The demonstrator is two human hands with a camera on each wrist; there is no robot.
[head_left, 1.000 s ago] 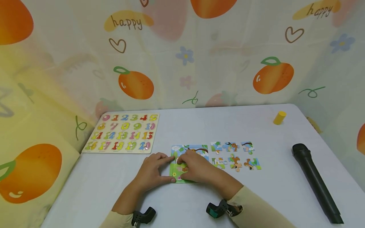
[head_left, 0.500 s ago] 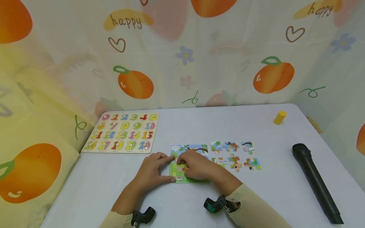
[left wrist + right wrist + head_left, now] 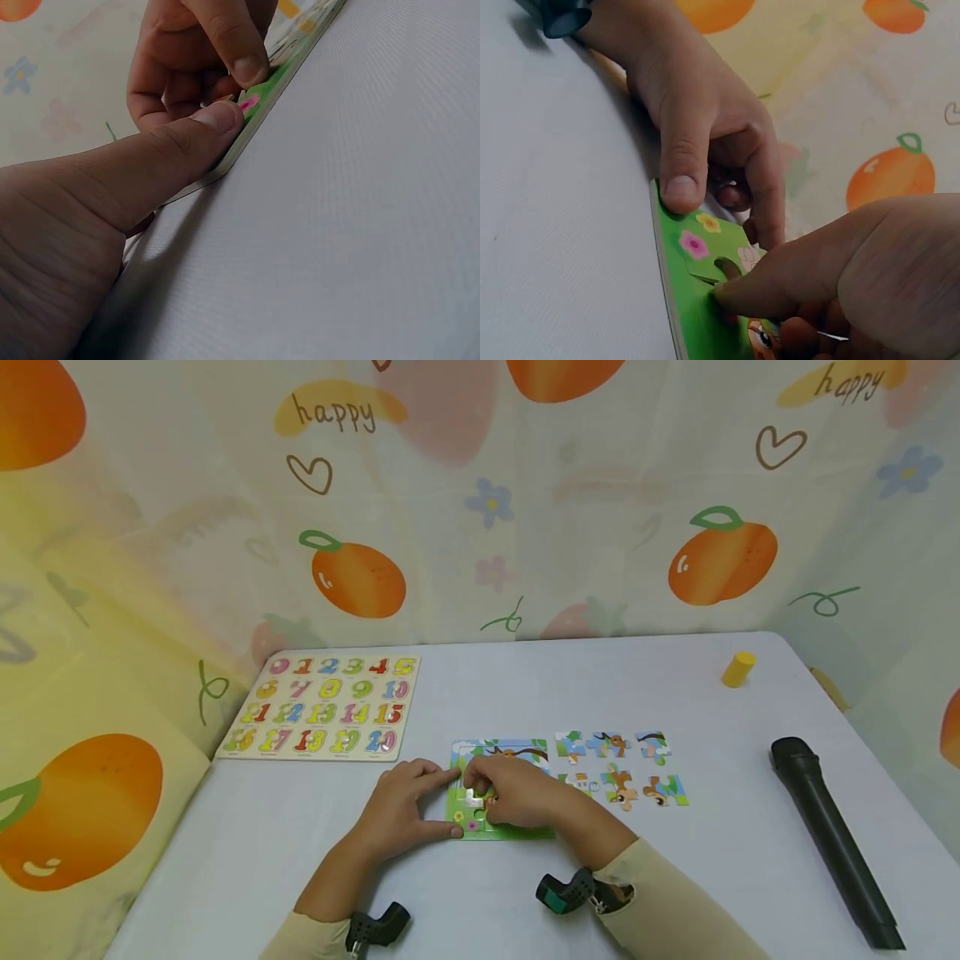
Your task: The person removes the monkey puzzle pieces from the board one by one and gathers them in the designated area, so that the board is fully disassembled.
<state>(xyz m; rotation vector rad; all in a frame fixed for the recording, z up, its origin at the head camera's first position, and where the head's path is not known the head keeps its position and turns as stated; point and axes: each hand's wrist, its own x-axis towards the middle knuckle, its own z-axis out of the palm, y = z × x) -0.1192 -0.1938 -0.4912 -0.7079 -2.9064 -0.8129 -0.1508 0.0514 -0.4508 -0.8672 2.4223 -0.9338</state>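
Observation:
A small jigsaw puzzle board (image 3: 465, 832) with a green rim and a deer picture lies flat on the white table. My left hand (image 3: 401, 806) holds it steady at its left side, straight thumb on the near corner and index finger at the far one. Over the middle of the board, my right hand (image 3: 517, 792) pinches a puzzle piece (image 3: 759, 341) with bent index finger and thumb. That thumb presses beside a dark, curved notch in the right wrist view. Yellow and pink flowers (image 3: 695, 244) show on the corner piece. The right hand hides much of the picture.
Several loose puzzle pieces (image 3: 621, 787) lie in two rows right of the board. A number board (image 3: 330, 703) sits at the back left. At the right are a yellow cylinder (image 3: 738, 669) and a black microphone-shaped object (image 3: 836, 843). A printed curtain (image 3: 525, 560) hangs behind.
My right thumb has slid a little right and away from the board's near edge, uncovering the flowers. A pale gap now shows under the index finger. My left hand keeps its place.

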